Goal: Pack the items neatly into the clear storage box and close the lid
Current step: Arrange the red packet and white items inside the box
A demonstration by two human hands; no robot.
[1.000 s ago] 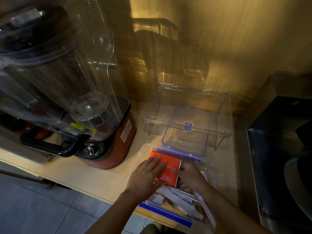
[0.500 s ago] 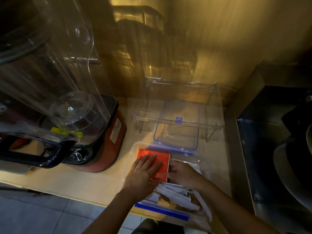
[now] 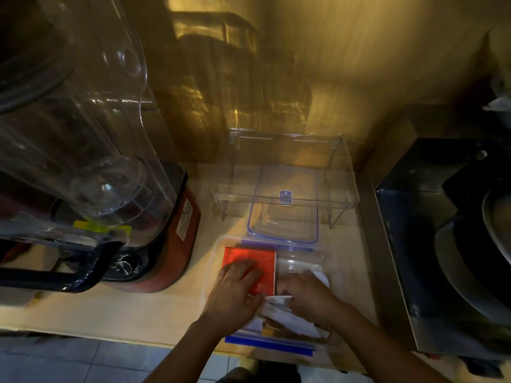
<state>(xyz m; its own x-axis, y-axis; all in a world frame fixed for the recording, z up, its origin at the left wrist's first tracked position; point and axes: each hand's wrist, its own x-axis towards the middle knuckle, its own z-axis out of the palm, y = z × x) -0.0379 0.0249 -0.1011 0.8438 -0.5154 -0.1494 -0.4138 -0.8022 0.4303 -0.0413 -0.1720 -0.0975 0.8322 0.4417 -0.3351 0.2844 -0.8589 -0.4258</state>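
Note:
The clear storage box (image 3: 214, 261) with blue clips sits at the counter's front edge. Inside it a red packet (image 3: 260, 258) lies flat on the left side. My left hand (image 3: 235, 288) presses flat on the packet's near part, fingers together. My right hand (image 3: 307, 297) is inside the box to the right, fingers curled over white paper sachets (image 3: 290, 319) stacked at the near end. The box's clear lid (image 3: 284, 217) with a blue seal lies upside down just behind the box.
A red-based blender (image 3: 171, 239) with a big clear cover stands left of the box. A clear acrylic riser (image 3: 284, 197) spans over the lid at the back. A dark metal appliance (image 3: 442, 244) borders the right side. The counter edge (image 3: 110, 335) runs close below.
The red packet has settled flat into the left side of the box, squared to its walls. Both hands stayed on the contents, and the camera tilted down.

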